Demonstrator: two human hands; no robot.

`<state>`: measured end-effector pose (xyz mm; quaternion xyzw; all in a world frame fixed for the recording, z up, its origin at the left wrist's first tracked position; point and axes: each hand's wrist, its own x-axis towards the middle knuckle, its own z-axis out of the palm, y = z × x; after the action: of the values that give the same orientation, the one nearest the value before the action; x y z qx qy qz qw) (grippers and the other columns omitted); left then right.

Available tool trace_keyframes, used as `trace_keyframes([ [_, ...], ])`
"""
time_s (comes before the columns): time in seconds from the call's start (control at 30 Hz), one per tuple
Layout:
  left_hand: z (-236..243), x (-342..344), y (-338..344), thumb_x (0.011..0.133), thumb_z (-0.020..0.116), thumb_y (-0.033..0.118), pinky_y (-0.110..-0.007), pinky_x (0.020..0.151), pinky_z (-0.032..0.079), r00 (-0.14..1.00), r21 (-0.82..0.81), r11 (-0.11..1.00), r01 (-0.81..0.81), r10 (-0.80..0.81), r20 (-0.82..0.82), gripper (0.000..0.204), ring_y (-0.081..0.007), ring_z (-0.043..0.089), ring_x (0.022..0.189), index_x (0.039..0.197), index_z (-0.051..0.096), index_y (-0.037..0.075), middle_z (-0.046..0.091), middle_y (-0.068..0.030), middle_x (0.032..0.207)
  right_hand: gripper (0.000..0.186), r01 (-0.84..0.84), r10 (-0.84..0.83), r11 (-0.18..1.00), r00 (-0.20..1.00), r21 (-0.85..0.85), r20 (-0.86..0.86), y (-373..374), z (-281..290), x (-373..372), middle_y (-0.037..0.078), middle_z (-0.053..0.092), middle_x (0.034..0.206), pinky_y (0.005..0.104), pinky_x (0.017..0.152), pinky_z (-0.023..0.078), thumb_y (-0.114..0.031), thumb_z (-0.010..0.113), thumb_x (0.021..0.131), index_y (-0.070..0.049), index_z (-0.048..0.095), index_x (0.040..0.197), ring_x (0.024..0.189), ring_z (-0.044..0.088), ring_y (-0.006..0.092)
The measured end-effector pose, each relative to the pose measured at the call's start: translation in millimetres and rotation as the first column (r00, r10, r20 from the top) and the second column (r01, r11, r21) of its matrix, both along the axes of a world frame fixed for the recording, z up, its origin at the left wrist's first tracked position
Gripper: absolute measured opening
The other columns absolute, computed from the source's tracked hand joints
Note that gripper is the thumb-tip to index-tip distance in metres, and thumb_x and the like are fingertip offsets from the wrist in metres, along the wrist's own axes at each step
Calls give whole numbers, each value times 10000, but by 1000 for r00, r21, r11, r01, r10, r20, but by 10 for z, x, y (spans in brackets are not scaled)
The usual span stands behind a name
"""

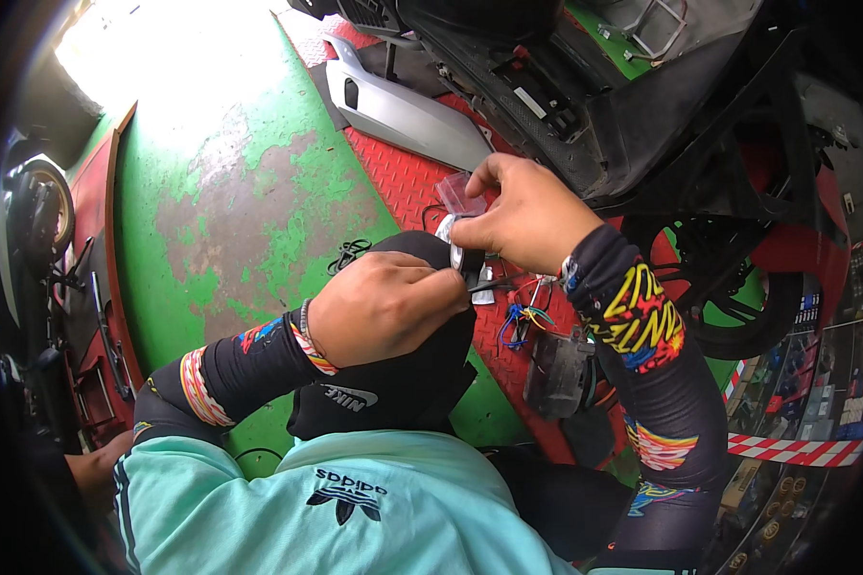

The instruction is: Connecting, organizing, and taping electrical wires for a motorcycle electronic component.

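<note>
My right hand (537,218) holds a small whitish piece (445,228) at its thumb tip. My left hand (384,309) bunches just below; what it grips, I can't tell. This seems two-handed fingertip work, calling for steadiness. Coloured wires (518,312) lie rightward.

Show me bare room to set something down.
Peeling green floor between the red platform at left and the red tread plate. Crowded: that plate near the right hand, with coloured wires and a transparent plastic piece.
</note>
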<state>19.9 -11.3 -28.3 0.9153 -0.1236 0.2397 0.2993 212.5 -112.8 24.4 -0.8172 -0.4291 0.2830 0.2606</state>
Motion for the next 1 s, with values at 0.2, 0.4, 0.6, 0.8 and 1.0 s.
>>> trace_keyframes([
  [0.2,-18,-1,33,878,757,60,-444,676,566,988,-115,992,-54,37,-148,194,-344,718,745,1006,612,56,700,-109,807,408,-63,29,988,972,138,233,-99,361,-286,166,738,958,501,904,475,-241,793,764,-66,642,1100,926,713,343],
  [0.4,28,-12,75,901,738,107,-487,635,511,984,-196,973,-125,96,-151,251,-394,677,718,992,514,41,617,-143,729,355,-306,-25,876,743,373,669,-435,468,-637,23,666,838,467,880,360,-196,789,772,-127,623,1078,942,622,270],
  [0.6,69,-55,94,904,730,95,-479,628,510,964,-223,953,-207,160,-210,206,-385,675,689,955,535,52,634,-151,733,376,-306,-151,866,595,396,790,-936,244,-888,-84,724,966,418,822,328,-203,818,777,-199,705,1135,890,573,160],
  [0.8,106,14,91,936,614,-50,-392,765,591,988,-134,987,-88,69,-140,334,-309,757,840,1256,683,17,704,-115,862,320,-388,-156,852,455,352,877,-1389,-251,-850,-67,764,1148,358,761,367,-202,775,858,-188,729,1174,848,557,129],
  [1.0,207,40,168,953,638,-18,-370,773,592,948,-367,929,44,-155,-278,312,-254,754,865,1254,712,11,732,-117,964,256,-351,-154,843,567,407,809,-1421,-661,-637,40,711,1123,406,731,454,-174,749,868,-129,721,1118,867,600,216],
])
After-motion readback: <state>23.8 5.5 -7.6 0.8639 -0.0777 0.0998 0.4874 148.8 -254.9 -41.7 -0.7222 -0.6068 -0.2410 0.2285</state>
